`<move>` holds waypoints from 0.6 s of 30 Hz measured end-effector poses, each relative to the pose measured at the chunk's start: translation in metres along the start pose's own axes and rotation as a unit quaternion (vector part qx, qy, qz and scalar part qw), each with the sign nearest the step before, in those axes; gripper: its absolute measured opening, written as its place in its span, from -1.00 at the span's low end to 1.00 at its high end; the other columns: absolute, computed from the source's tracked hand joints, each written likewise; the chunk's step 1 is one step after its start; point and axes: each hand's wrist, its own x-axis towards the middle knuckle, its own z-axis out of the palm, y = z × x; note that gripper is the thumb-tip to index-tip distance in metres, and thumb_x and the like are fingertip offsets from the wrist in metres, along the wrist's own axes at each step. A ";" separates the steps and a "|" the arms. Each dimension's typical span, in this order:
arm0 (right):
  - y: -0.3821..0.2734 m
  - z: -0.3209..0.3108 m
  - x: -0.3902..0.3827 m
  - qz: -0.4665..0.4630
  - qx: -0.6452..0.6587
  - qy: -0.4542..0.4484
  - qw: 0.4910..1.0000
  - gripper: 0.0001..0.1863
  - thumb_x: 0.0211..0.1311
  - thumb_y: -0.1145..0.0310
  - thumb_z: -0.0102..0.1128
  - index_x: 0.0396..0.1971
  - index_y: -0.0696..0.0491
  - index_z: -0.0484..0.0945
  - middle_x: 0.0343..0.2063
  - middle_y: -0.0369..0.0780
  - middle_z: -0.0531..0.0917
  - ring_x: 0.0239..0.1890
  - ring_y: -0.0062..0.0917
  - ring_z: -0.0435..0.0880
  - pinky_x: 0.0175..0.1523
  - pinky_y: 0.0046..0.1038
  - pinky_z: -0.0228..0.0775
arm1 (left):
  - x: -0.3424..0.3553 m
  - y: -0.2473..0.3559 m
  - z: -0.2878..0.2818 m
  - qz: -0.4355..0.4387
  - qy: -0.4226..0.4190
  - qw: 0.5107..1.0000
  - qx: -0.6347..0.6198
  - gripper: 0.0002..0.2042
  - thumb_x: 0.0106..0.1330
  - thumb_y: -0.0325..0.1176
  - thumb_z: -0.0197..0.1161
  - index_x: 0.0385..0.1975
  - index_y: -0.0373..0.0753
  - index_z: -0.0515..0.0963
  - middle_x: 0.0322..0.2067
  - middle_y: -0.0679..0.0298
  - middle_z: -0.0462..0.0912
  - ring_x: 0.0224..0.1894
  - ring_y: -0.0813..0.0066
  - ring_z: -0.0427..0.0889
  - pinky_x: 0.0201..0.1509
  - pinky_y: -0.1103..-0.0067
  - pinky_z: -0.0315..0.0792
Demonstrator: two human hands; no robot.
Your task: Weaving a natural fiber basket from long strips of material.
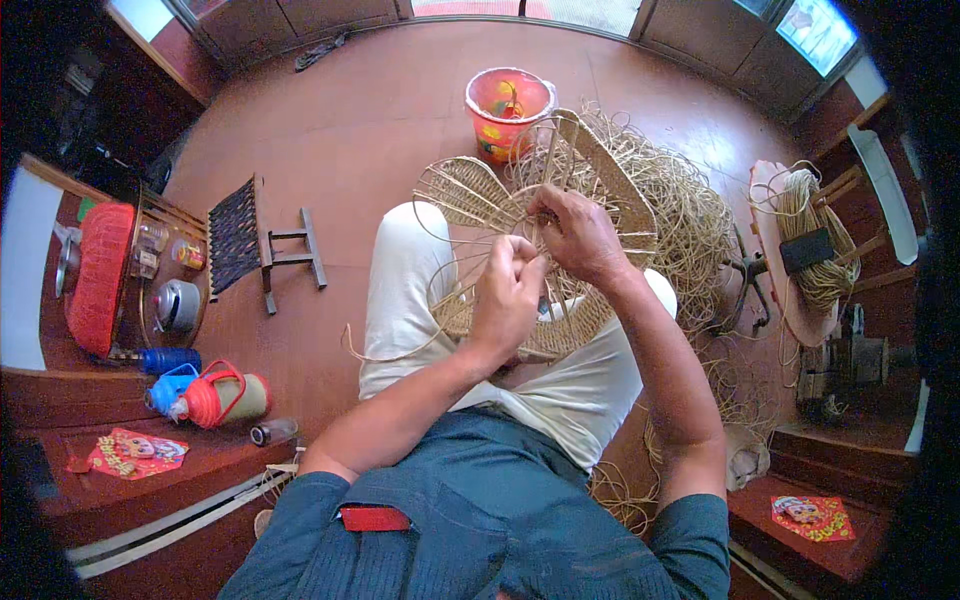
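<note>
Floor: reddish-brown boards all round me, a low wooden ledge at each lower side of the view.
Cards: a flat red diamond-shaped card [128, 452] with a yellow edge and a cartoon figure lies on the left ledge — a second red card [812, 517] of the same look lies on the right one.
Bucket: an orange plastic bucket [508, 108] with bright printed pictures on its wall stands beyond my knees.
Stool: a small folding stool [250, 243] with a dark woven seat, to my left.
Loose cane: a tangle of pale strands [700, 215] spreads over the floor on my right, behind the work.
Basket frame: a half-woven pale cane frame [520, 215] rests across my lap on my white trousers — open ribs on the left, tighter weave on the right.
Left hand [508, 295]: fingers curled shut, pinching a thin cane strand at the frame's middle.
Right hand [580, 238]: closed over the frame just above, fingertips pressed into the weave.
</note>
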 end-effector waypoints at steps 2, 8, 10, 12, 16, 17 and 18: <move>0.004 0.003 -0.005 -0.025 -0.003 0.010 1.000 -0.79 0.26 0.43 0.31 -0.11 0.07 0.65 -0.28 -0.03 0.75 -0.13 -0.02 0.75 -0.01 -0.06 0.59 | -0.017 0.005 -0.012 0.040 -0.016 0.999 -0.012 -0.87 0.61 -0.41 0.11 0.02 -0.30 0.47 -0.40 0.34 0.56 -0.39 0.67 0.50 -0.32 0.56 0.41; 0.009 0.010 -0.015 -0.137 0.003 0.103 0.985 -0.79 0.30 0.37 0.43 -0.12 0.02 0.63 -0.18 -0.14 0.64 -0.18 -0.11 0.75 -0.09 -0.14 0.63 | -0.045 0.059 -0.059 0.037 -0.110 0.992 0.049 -0.82 0.61 -0.45 0.11 0.10 -0.30 0.52 -0.34 0.30 0.59 -0.60 0.58 0.50 -0.44 0.57 0.45; 0.013 0.014 -0.014 -0.133 -0.001 0.094 0.987 -0.78 0.36 0.33 0.40 -0.07 0.02 0.62 -0.16 -0.15 0.65 -0.15 -0.13 0.76 -0.08 -0.15 0.67 | -0.056 0.081 -0.081 0.033 -0.108 0.993 0.035 -0.83 0.53 -0.41 0.26 0.02 -0.26 0.65 -0.43 0.23 0.62 -0.41 0.48 0.57 -0.26 0.48 0.46; 0.015 0.017 -0.013 -0.129 -0.005 0.083 0.988 -0.76 0.42 0.29 0.38 -0.02 0.01 0.61 -0.14 -0.15 0.66 -0.12 -0.14 0.77 -0.07 -0.16 0.70 | -0.055 0.126 -0.129 0.276 -0.075 0.923 0.257 -0.84 0.51 -0.41 0.30 0.00 -0.24 0.68 -0.39 0.30 0.62 -0.39 0.59 0.52 -0.26 0.60 0.39; 0.015 0.022 -0.015 -0.096 0.011 0.107 0.990 -0.71 0.50 0.24 0.33 0.06 0.03 0.52 -0.17 -0.12 0.67 -0.13 -0.10 0.78 -0.07 -0.15 0.69 | -0.053 0.188 -0.239 0.297 0.053 0.953 0.001 -0.44 0.57 0.06 0.21 0.15 -0.43 0.49 -0.39 0.34 0.58 -0.44 0.65 0.49 -0.29 0.72 0.43; 0.017 0.023 -0.015 -0.074 0.031 0.110 0.991 -0.69 0.52 0.22 0.32 0.07 0.04 0.49 -0.18 -0.10 0.67 -0.13 -0.09 0.78 -0.08 -0.14 0.68 | -0.045 0.207 -0.277 0.312 0.092 0.934 -0.147 -0.54 0.65 -0.09 0.16 0.22 -0.42 0.46 -0.44 0.43 0.45 -0.48 0.71 0.36 -0.37 0.73 0.31; 0.014 0.025 -0.011 -0.079 0.040 0.114 0.989 -0.69 0.52 0.22 0.32 0.07 0.04 0.49 -0.18 -0.10 0.67 -0.13 -0.09 0.78 -0.08 -0.14 0.68 | -0.045 0.243 -0.338 0.305 0.064 0.935 -0.170 -0.61 0.66 -0.20 0.12 0.23 -0.44 0.49 -0.45 0.45 0.36 -0.49 0.71 0.28 -0.39 0.70 0.25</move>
